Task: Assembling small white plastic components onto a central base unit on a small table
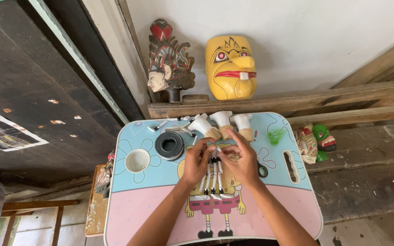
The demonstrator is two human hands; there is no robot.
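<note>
Pinching one small white stick between your left hand and right hand, you could knock the stick row beneath your palms askew

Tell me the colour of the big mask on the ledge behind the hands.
Yellow mask, with red lips and eyes; head view.

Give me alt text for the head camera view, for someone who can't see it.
Seen from above, a person's left hand and right hand meet over small black-and-white sticks on a blue and pink cartoon lap table. Three white carved pieces, a black tape roll and a yellow mask lie beyond.
</note>
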